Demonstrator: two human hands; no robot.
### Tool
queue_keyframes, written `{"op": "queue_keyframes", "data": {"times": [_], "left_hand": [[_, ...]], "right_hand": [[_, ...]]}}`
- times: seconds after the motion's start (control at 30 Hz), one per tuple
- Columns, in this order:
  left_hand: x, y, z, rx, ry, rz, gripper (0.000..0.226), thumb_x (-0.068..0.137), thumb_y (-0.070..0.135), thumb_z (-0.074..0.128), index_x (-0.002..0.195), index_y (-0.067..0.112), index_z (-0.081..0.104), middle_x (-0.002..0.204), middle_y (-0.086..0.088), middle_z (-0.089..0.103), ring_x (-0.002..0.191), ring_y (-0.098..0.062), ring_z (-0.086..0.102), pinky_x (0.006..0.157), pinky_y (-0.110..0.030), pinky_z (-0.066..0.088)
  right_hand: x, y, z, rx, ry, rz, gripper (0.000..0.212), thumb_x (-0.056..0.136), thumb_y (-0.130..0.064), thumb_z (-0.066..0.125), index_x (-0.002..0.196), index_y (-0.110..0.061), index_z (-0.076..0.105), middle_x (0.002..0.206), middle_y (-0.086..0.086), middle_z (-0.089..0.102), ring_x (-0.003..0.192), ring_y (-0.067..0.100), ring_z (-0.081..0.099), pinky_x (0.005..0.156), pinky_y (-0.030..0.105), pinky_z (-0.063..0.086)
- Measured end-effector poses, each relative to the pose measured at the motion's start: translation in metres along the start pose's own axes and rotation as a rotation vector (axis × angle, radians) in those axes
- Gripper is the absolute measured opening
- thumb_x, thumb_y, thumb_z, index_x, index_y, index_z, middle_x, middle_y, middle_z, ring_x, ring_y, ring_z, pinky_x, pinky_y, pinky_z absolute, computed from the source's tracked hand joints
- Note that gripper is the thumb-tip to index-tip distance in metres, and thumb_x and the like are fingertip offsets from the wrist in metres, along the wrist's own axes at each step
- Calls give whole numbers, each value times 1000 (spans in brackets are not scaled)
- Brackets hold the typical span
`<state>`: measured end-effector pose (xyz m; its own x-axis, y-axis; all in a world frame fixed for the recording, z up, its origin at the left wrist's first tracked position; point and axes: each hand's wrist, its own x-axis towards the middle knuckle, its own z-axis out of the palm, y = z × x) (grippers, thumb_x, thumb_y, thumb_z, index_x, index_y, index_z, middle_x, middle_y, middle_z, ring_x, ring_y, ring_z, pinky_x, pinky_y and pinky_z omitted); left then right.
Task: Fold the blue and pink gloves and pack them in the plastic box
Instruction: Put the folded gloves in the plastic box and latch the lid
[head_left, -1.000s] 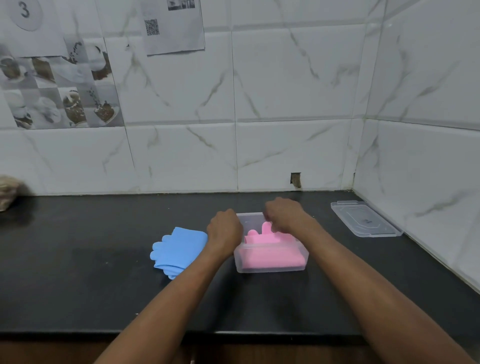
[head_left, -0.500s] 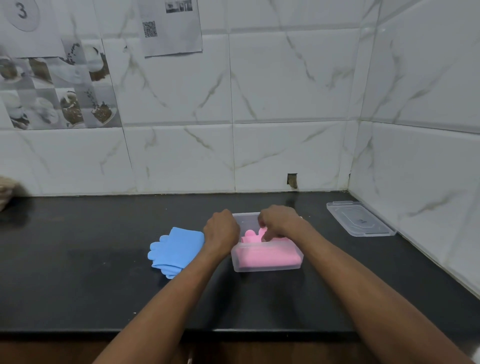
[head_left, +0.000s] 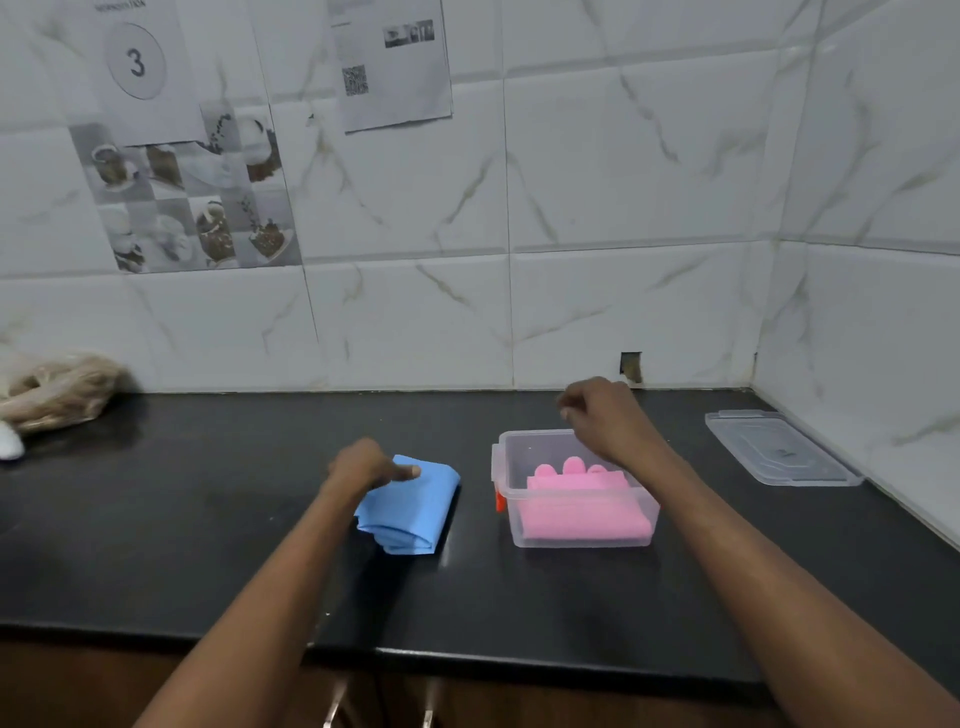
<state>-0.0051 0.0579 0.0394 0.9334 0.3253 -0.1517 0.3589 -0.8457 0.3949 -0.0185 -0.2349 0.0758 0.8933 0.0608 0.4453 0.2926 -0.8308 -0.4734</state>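
The folded blue gloves (head_left: 410, 509) lie on the black counter, left of the clear plastic box (head_left: 582, 541). My left hand (head_left: 363, 467) rests on their upper left edge, thumb on top and fingers curled around the edge. Inside the box lie the folded pink gloves (head_left: 582, 512), fingertips pointing toward the wall. My right hand (head_left: 602, 415) hovers above the box's back rim, fingers loosely curled with nothing in them.
The box's clear lid (head_left: 779, 449) lies at the back right, near the tiled corner wall. A brownish plastic bag (head_left: 57, 389) sits at the far left against the wall. The counter's front edge (head_left: 467, 660) runs below my forearms.
My left hand left the box's side and went to the blue gloves, whose fingers no longer show. My right hand rose out of the box, off the pink gloves.
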Motion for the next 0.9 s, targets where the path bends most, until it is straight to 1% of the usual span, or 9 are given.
{"op": "queue_keyframes", "data": {"times": [0.1, 0.2, 0.27, 0.33, 0.4, 0.47, 0.6, 0.7, 0.9], "left_hand": [[5, -7, 12, -54, -138, -83, 81, 70, 56, 80, 128, 5, 55, 127, -9, 61, 112, -28, 61, 91, -37, 51], [11, -2, 12, -144, -224, -152, 84, 71, 44, 85, 133, 0, 49, 131, -13, 58, 118, -32, 58, 89, -39, 48], [16, -2, 9, -196, -315, -193, 80, 73, 37, 84, 133, -2, 48, 132, -15, 58, 121, -32, 57, 99, -40, 46], [21, -7, 8, -264, -374, -220, 71, 73, 30, 85, 127, -3, 53, 124, -16, 63, 118, -33, 59, 103, -43, 46], [23, -11, 10, -341, -386, -225, 64, 72, 23, 87, 121, -3, 56, 114, -17, 67, 114, -34, 62, 100, -43, 47], [22, -10, 12, -378, -354, -199, 66, 69, 21, 88, 121, -3, 56, 117, -18, 66, 112, -35, 62, 101, -46, 47], [14, -1, 10, -290, -337, -167, 74, 72, 25, 87, 128, -1, 48, 128, -17, 59, 117, -36, 58, 98, -47, 47], [17, -2, 9, -299, -352, -162, 74, 72, 23, 86, 129, 0, 46, 126, -17, 59, 117, -36, 57, 97, -47, 47], [21, -17, 15, -541, -404, -184, 59, 70, 10, 85, 120, -4, 58, 114, -21, 68, 106, -38, 64, 99, -51, 49]], "right_hand": [[0, -25, 10, 32, 8, -44, 25, 90, -7, 54, 104, -8, 75, 107, 10, 74, 102, 25, 66, 89, 30, 52], [0, -31, 20, 35, 37, -43, 29, 90, -2, 51, 105, -7, 75, 108, 10, 74, 103, 26, 66, 92, 31, 52], [-1, -29, 21, 54, 64, -25, 30, 90, 0, 50, 104, -7, 75, 108, 9, 74, 103, 24, 67, 91, 27, 49], [-2, -24, 19, 76, 78, 0, 31, 90, 1, 49, 103, -7, 75, 109, 8, 74, 103, 22, 67, 89, 22, 46], [-1, -19, 12, 107, 87, 39, 30, 90, 2, 49, 102, -7, 76, 109, 8, 74, 103, 22, 67, 88, 20, 45], [0, -14, 6, 137, 102, 72, 30, 89, 3, 50, 101, -7, 76, 109, 8, 74, 103, 21, 66, 87, 20, 45], [-1, -18, 2, 172, 93, 95, 28, 89, 3, 52, 100, -7, 76, 107, 7, 74, 100, 19, 67, 83, 18, 43], [-7, -31, 8, 173, 54, 75, 27, 89, 0, 53, 100, -9, 76, 106, 5, 75, 99, 19, 67, 82, 16, 42], [-23, -65, 22, 230, -50, -1, 24, 88, -4, 56, 101, -9, 76, 107, 5, 75, 101, 17, 67, 86, 18, 44]]}}
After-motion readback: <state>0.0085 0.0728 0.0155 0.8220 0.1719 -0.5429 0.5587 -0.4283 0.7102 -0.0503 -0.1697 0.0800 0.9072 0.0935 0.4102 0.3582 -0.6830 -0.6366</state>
